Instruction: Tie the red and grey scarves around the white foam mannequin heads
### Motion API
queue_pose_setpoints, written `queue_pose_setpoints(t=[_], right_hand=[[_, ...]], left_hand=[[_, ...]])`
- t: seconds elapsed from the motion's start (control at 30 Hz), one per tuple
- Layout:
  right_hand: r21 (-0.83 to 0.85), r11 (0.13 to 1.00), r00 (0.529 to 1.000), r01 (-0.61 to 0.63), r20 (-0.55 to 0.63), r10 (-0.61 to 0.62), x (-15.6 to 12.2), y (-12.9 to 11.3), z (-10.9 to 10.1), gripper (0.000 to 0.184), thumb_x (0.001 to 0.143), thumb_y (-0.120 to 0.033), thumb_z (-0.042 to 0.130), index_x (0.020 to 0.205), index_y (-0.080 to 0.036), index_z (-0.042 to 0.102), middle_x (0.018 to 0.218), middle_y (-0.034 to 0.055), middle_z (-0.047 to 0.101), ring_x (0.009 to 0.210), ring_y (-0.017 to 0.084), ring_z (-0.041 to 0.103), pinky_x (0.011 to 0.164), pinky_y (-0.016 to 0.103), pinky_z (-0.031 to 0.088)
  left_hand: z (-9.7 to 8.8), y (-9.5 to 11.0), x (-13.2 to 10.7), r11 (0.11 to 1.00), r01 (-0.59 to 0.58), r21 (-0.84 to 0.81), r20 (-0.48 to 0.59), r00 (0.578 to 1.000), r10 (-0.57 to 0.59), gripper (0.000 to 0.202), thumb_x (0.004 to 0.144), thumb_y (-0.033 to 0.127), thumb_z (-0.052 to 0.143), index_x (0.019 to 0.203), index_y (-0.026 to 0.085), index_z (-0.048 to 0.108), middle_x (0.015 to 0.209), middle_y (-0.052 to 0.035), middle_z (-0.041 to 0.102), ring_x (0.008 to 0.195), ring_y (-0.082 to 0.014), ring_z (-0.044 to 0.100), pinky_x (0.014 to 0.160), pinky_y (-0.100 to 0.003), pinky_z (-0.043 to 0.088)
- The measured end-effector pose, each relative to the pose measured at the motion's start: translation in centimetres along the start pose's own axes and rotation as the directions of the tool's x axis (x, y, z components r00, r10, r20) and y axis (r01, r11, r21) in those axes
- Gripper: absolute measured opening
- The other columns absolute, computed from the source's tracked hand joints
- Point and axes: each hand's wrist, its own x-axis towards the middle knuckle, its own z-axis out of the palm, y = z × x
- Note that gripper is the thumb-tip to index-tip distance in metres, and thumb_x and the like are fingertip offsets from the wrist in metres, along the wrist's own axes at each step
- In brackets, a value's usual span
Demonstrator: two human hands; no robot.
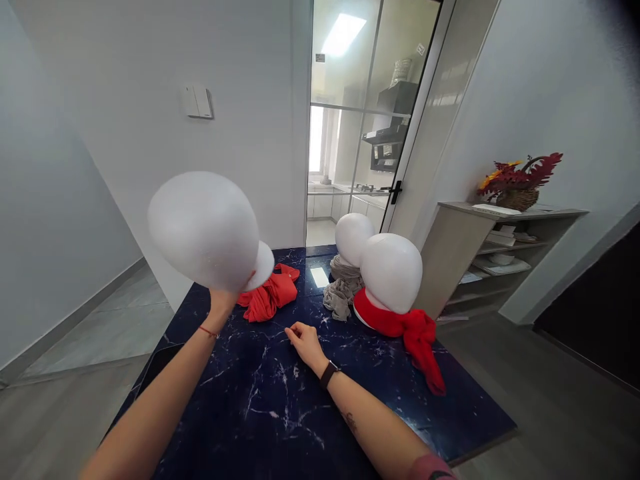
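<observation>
White head form (pixel 203 223), tilted, aloft

Tabletop (pixel 270 400) passage opens between coral cloth (pixel 274 295) and grey cloth (pixel 340 297); held white form (pixel 203 227) blocks left, red scarf (pixel 423 333) right

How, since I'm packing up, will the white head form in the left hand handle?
The head form is probably light, since the left hand alone holds it up; possibly slippery, being smooth; perhaps apt to roll, being rounded.
</observation>
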Motion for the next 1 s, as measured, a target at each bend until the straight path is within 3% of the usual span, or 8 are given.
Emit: queue_pose_setpoints(t=[0.1, 0.27, 0.37, 0.47, 0.6, 0.73, 1.0], right_hand=[[0.053, 0.998, 0.998, -0.016, -0.056, 0.019, 0.2, 0.4, -0.3, 0.029, 0.083, -0.041, 0.053, 0.068, -0.019, 0.061, 0.051, -0.0033, 0.054, 0.047, 0.011, 0.047, 0.048, 0.022, 0.032], [0.127, 0.991, 0.945, -0.048, -0.317, 0.087, 0.5, 1.0, -1.2, 0.034, 0.086, -0.047, 0.042, 0.08, -0.018, 0.058, 0.056, -0.0026, 0.053, 0.051, 0.013, 0.048, 0.049, 0.023, 0.034], [0.157, 0.986, 0.889, -0.052, -0.442, 0.118, 0.6, 1.0, -1.8, 0.036, 0.086, -0.05, 0.039, 0.081, -0.018, 0.054, 0.057, -0.0031, 0.05, 0.053, 0.014, 0.047, 0.052, 0.024, 0.035], [0.169, 0.985, 0.86, -0.04, -0.496, 0.12, 0.7, 1.0, -2.1, 0.036, 0.086, -0.052, 0.041, 0.078, -0.019, 0.052, 0.055, -0.0041, 0.048, 0.053, 0.013, 0.046, 0.056, 0.024, 0.035], [0.197, 0.979, 0.837, -0.048, -0.527, 0.147, 1.0, 1.5, -2.4, 0.037, 0.085, -0.054, 0.04, 0.079, -0.019, 0.052, 0.056, -0.0042, 0.049, 0.052, 0.013, 0.045, 0.055, 0.025, 0.034], [0.21, 0.975, 0.852, -0.065, -0.497, 0.164, 1.0, 1.6, -2.4, 0.038, 0.083, -0.054, 0.043, 0.077, -0.019, 0.053, 0.055, -0.0042, 0.049, 0.051, 0.013, 0.044, 0.052, 0.024, 0.033], [0.215, 0.973, 0.88, -0.085, -0.441, 0.175, 0.8, 1.7, -2.3, 0.042, 0.081, -0.059, 0.044, 0.08, -0.018, 0.053, 0.056, -0.0035, 0.052, 0.05, 0.013, 0.046, 0.05, 0.024, 0.033]], left_hand=[[-1.4, 1.4, -4.4, 0.993, 0.109, -0.052, 0.126, 0.987, -0.101, 0.068, 0.052, 0.043, 0.083, 0.113, 0.023, 0.06, 0.123, -0.0067, 0.063, 0.123, -0.0287, 0.05, 0.113, -0.048, 0.03], [-3.4, 0.5, -11.3, 0.94, 0.341, -0.009, 0.278, 0.904, -0.325, 0.065, 0.046, 0.037, 0.086, 0.106, 0.022, 0.065, 0.119, -0.0088, 0.066, 0.118, -0.0309, 0.055, 0.108, -0.047, 0.039], [-3.0, -0.3, -14.0, 0.922, 0.388, -0.018, 0.376, 0.857, -0.353, 0.069, 0.044, 0.038, 0.086, 0.106, 0.019, 0.065, 0.118, -0.012, 0.066, 0.117, -0.0326, 0.056, 0.105, -0.048, 0.041], [-1.8, -0.8, -15.8, 0.921, 0.385, -0.058, 0.45, 0.834, -0.32, 0.073, 0.045, 0.041, 0.085, 0.109, 0.015, 0.062, 0.118, -0.0151, 0.065, 0.115, -0.0329, 0.057, 0.103, -0.05, 0.041], [-0.5, -1.4, -17.3, 0.929, 0.361, -0.087, 0.429, 0.855, -0.292, 0.083, 0.043, 0.043, 0.085, 0.115, 0.014, 0.058, 0.12, -0.0162, 0.063, 0.118, -0.0334, 0.054, 0.104, -0.051, 0.039], [-0.3, -2.1, -18.2, 0.949, 0.302, -0.095, 0.365, 0.897, -0.249, 0.088, 0.04, 0.044, 0.086, 0.118, 0.016, 0.056, 0.121, -0.0148, 0.061, 0.121, -0.034, 0.051, 0.104, -0.051, 0.038], [0.1, -2.9, -18.9, 0.984, 0.026, 0.174, 0.29, 0.954, -0.076, 0.074, 0.051, 0.051, 0.08, 0.112, 0.015, 0.058, 0.116, -0.0163, 0.062, 0.116, -0.035, 0.054, 0.097, -0.049, 0.043]])
